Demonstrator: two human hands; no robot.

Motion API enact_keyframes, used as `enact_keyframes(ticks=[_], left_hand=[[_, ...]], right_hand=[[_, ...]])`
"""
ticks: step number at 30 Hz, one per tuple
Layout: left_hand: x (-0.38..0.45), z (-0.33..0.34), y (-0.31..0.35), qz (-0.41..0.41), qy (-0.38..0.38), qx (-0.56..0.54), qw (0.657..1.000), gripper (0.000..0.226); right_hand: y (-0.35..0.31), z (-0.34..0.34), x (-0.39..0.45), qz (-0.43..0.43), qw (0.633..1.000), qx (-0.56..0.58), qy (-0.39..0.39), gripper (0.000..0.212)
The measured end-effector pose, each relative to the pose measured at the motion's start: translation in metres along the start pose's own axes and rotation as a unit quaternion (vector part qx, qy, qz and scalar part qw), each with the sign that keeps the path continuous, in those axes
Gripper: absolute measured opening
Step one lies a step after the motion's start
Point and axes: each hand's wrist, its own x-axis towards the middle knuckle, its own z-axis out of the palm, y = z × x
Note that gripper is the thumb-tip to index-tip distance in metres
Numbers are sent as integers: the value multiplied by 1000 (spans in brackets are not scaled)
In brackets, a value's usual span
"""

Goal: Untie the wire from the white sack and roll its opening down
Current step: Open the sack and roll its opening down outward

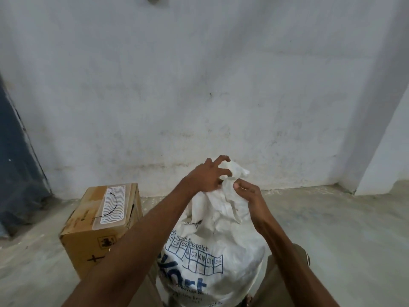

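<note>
White woven plastic sack with blue print [212, 247] upright on the concrete floor [332, 229] between the person's knees, left hand [208, 176] pinching its bunched neck, other fingers spread, right hand [247, 196] gripping the neck's fabric, brown cardboard box [97, 227] just left, a thin black wire [111, 204] lying on it.

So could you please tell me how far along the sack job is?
Done: nothing I can confirm; no wire is clearly visible at the neck. In hand: left hand and right hand both work at the white sack's bunched neck. Left: the opening is not yet rolled down.
</note>
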Motion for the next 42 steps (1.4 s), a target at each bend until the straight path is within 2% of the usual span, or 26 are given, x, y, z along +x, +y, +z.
enact_keyframes(ticks=[2,3,5,7,9,11,12,14,16,18,20,22,23,24,25,26,27,28,30,31,32,34,36,38,40,42], left_hand=[[5,-5,-3,-14,4,-58,998,13],[7,-6,-4,-18,8,-100,995,14],[5,-9,0,-30,-13,-178,983,12],[0,-9,8,-45,-98,-201,974,12],[-10,-7,18,-74,-188,-196,960,10],[-19,1,24,-92,-213,-202,951,25],[-22,6,25,-95,-198,-203,954,43],[-22,15,27,-97,-109,-218,965,79],[-15,18,24,-78,-14,-249,965,92],[-5,10,23,-62,-17,-224,972,80],[-1,2,23,-39,-63,-196,978,55],[0,-2,18,-14,-69,-203,977,29],[0,-4,17,-16,-59,-201,978,18],[0,-7,16,-22,-39,-189,981,19],[1,-8,17,-34,-12,-163,986,27],[2,-9,18,-52,21,-133,990,32],[3,-10,21,-71,57,-108,990,35],[6,-10,25,-85,88,-89,988,36],[16,-8,32,-98,138,-75,983,32],[21,-7,34,-97,159,-82,979,29],[26,-5,34,-90,179,-91,976,26],[34,-1,28,-71,198,-121,970,23],[43,-2,17,-53,154,-214,963,18],[54,1,2,-30,79,-276,957,44],[70,11,-12,15,24,-197,980,83],[88,24,-21,51,-29,-98,993,103]], right_hand=[[-7,-14,0,-14,999,29,6,45],[-10,-20,0,-17,999,36,12,48],[-15,-28,2,-9,999,37,17,41],[-20,-30,3,0,999,32,30,31],[-22,-30,6,3,998,4,67,37],[-25,-27,8,0,994,-47,100,36],[-25,-25,8,-2,992,-75,106,30],[-24,-20,7,-8,991,-102,89,20],[-23,-15,6,-19,991,-118,62,13],[-27,-14,4,-38,990,-127,45,9],[-36,-18,-1,-43,990,-135,23,7],[-41,-29,-6,-28,988,-149,15,7],[-43,-35,-8,-12,987,-159,33,6],[-43,-41,-8,14,978,-194,71,8],[-44,-48,-8,45,954,-274,114,11],[-43,-52,-6,79,908,-382,151,19],[-43,-54,-4,99,855,-479,170,30],[-43,-53,0,93,824,-533,168,41],[-44,-46,14,58,834,-535,123,55],[-45,-42,23,48,848,-519,92,54],[-45,-38,32,38,860,-504,69,46],[-44,-36,47,3,871,-486,76,24],[-45,-41,53,-49,851,-512,104,16],[-49,-45,52,-86,832,-540,94,10],[-52,-52,50,-105,815,-563,82,10],[-59,-60,49,-108,794,-588,107,21]])
